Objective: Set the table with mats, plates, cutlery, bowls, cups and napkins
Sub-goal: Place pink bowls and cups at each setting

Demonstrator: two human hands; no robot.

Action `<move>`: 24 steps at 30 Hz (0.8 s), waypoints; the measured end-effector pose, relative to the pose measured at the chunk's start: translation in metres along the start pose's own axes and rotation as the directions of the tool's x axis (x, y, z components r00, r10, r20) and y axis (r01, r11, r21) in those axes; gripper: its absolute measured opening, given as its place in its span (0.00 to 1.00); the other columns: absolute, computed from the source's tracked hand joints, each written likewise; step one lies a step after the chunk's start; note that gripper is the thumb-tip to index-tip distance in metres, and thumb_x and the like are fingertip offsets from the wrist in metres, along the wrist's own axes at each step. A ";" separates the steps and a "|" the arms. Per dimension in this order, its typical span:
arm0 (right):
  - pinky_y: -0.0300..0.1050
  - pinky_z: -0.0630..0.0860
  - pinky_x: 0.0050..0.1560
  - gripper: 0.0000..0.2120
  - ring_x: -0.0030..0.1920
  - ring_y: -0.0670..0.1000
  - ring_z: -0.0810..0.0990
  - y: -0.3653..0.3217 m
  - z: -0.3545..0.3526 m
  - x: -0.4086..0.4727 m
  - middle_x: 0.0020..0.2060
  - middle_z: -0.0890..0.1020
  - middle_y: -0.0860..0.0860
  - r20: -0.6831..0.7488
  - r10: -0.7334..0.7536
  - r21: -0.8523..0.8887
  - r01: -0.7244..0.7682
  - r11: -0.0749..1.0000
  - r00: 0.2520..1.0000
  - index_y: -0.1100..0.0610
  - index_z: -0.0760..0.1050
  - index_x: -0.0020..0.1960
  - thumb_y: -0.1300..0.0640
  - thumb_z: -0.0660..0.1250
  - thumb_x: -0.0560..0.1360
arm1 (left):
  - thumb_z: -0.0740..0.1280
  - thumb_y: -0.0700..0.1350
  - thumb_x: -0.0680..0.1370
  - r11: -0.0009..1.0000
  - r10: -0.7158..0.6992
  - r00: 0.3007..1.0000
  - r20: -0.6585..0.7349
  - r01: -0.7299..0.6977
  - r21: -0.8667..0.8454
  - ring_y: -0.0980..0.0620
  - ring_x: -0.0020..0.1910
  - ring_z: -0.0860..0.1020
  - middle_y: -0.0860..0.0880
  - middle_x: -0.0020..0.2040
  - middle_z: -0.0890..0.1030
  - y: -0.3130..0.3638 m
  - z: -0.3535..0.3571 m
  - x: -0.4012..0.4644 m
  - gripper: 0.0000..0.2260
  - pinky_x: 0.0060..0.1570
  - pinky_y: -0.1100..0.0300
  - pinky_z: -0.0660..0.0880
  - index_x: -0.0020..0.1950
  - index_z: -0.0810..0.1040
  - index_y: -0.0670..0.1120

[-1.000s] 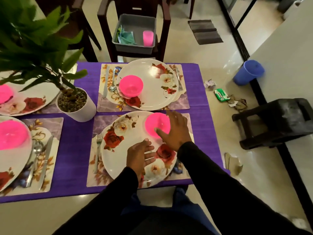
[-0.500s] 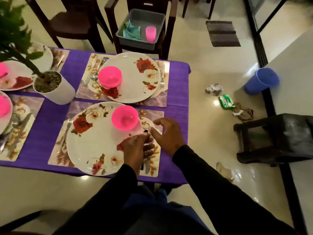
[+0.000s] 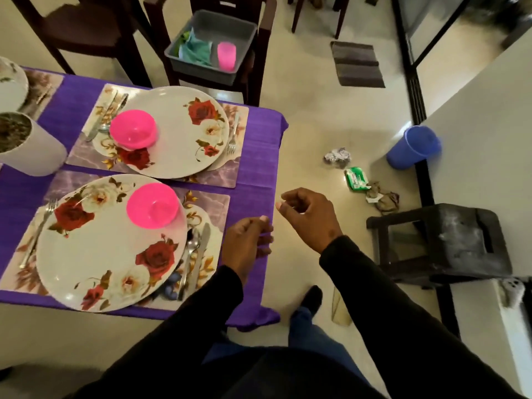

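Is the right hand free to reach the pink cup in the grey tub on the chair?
Probably yes: the right hand holds nothing, and the pink cup lies uncovered in the open grey tub, nothing between, though leaning forward looks necessary.

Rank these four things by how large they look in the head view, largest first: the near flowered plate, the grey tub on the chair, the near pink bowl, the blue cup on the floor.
1. Near flowered plate
2. Grey tub, though it sits farther from the camera
3. Near pink bowl and blue cup: they look much alike, and the cup is farther away, so no ranking between them.

Dim warm indoor light, glare on the glossy floor (image 3: 403,131), wide-angle bending and soft blur at edges.
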State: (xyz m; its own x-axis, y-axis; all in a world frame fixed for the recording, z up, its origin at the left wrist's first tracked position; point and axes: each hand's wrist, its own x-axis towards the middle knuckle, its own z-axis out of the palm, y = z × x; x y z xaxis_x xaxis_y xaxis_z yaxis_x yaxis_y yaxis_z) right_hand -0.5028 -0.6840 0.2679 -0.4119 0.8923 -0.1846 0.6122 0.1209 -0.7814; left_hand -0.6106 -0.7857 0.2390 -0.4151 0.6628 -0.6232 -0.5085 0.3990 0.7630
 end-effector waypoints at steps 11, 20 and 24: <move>0.29 0.71 0.41 0.13 0.43 0.40 0.80 0.087 -0.156 0.085 0.45 0.83 0.45 0.210 -0.072 -0.083 0.091 0.992 0.975 0.52 0.80 0.57 0.48 0.72 0.75 | 0.65 0.48 0.82 0.999 0.026 0.997 -0.078 -0.028 -0.026 0.46 0.49 0.85 0.47 0.48 0.86 -0.007 0.195 0.030 0.09 0.48 0.51 0.82 0.53 0.84 0.47; 0.38 0.75 0.50 0.13 0.48 0.43 0.79 0.100 -0.203 0.143 0.48 0.83 0.46 0.181 -0.129 0.000 0.131 0.991 0.975 0.53 0.80 0.58 0.49 0.71 0.76 | 0.64 0.48 0.82 0.995 0.091 0.986 -0.137 -0.083 0.064 0.46 0.52 0.84 0.47 0.51 0.85 0.030 0.254 0.064 0.09 0.47 0.55 0.83 0.56 0.83 0.48; 0.42 0.74 0.54 0.15 0.53 0.43 0.75 0.107 -0.224 0.194 0.51 0.79 0.44 0.255 -0.140 -0.066 0.162 0.985 0.957 0.51 0.79 0.60 0.47 0.70 0.76 | 0.65 0.48 0.82 0.984 0.137 0.974 -0.182 -0.112 0.141 0.49 0.51 0.83 0.49 0.51 0.85 0.053 0.273 0.110 0.09 0.46 0.57 0.82 0.56 0.83 0.49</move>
State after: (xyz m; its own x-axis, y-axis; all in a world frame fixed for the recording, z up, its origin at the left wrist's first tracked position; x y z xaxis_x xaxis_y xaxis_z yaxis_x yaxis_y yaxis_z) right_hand -0.3664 -0.4009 0.2819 -0.6520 0.7259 -0.2191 0.5806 0.2921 -0.7600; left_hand -0.4771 -0.5190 0.2580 -0.6108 0.5848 -0.5338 -0.3477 0.4076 0.8444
